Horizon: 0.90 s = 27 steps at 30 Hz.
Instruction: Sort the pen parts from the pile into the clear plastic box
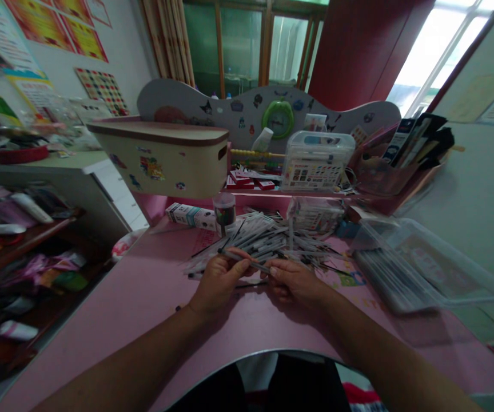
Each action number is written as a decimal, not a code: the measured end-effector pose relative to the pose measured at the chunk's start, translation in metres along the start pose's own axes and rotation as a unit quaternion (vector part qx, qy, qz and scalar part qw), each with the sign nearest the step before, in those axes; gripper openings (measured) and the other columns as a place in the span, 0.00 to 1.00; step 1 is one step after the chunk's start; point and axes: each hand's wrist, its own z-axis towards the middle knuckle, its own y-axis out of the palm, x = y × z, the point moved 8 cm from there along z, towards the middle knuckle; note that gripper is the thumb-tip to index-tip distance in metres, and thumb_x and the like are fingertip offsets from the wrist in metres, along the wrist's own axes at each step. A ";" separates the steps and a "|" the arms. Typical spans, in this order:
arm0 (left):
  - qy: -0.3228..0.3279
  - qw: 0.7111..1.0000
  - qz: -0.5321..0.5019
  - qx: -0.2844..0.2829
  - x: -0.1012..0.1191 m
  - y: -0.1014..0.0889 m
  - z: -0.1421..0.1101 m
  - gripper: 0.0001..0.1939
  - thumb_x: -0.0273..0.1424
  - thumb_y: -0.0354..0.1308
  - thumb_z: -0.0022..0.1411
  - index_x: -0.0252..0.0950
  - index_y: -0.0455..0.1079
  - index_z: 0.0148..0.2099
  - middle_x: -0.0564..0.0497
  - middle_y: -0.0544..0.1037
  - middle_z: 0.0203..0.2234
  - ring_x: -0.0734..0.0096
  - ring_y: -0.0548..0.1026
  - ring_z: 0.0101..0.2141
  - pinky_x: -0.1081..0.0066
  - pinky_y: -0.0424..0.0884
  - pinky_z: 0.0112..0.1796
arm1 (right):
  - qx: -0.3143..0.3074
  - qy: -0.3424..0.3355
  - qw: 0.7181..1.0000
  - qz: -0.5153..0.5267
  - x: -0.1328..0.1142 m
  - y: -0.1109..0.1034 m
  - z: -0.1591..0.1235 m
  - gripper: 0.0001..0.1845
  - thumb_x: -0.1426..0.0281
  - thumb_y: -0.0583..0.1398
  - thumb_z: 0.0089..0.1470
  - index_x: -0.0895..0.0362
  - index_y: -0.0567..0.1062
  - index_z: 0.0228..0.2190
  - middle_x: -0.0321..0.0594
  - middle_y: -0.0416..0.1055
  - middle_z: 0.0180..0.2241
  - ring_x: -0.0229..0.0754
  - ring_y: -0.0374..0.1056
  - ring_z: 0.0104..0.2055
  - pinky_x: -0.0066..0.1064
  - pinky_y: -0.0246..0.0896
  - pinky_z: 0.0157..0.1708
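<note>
Forearms (pixel 144 352): 7 and 5 o'clock
Left hand (pixel 218 281): pinching pen (pixel 259 265)
Right hand (pixel 289 278): pinching same pen
Pens (pixel 266 236): heaped, 12 o'clock

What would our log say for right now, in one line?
left hand: gripping slim pen | right hand: gripping same pen | pen pile: beyond hands, on pink desk | clear box: at right

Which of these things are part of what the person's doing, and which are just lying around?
Seemingly part of the job:
slim pen, held by left hand and right hand
heap of similar pieces, just beyond the hands
clear tub of slim sticks, probably

Apparently just lying about:
green clock
beige lidded bin
clear handled case
</note>
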 end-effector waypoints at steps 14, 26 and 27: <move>0.017 0.990 0.141 -0.021 0.004 -0.002 -0.005 0.14 0.37 0.68 0.56 0.40 0.74 0.44 0.52 0.77 0.31 0.70 0.75 0.29 0.76 0.70 0.26 | 0.002 -0.150 0.912 -0.381 -0.054 0.015 -0.008 0.06 0.72 0.59 0.55 0.57 0.77 0.33 0.34 0.71 0.28 0.36 0.65 0.30 0.29 0.58 0.33; 0.150 0.965 0.212 0.044 0.037 -0.017 0.001 0.08 0.34 0.66 0.57 0.39 0.78 0.40 0.51 0.77 0.29 0.69 0.73 0.30 0.75 0.68 0.29 | 0.333 -0.224 0.572 -0.715 -0.220 -0.039 -0.172 0.10 0.63 0.62 0.59 0.56 0.81 0.36 0.45 0.76 0.34 0.40 0.69 0.31 0.35 0.59 0.33; 0.158 0.963 0.213 0.048 0.039 -0.017 0.000 0.08 0.34 0.66 0.57 0.39 0.79 0.40 0.50 0.77 0.30 0.69 0.73 0.31 0.75 0.68 0.30 | 0.360 -0.169 0.552 -0.733 -0.229 -0.059 -0.179 0.08 0.65 0.64 0.58 0.56 0.81 0.35 0.45 0.77 0.32 0.38 0.68 0.29 0.35 0.57 0.32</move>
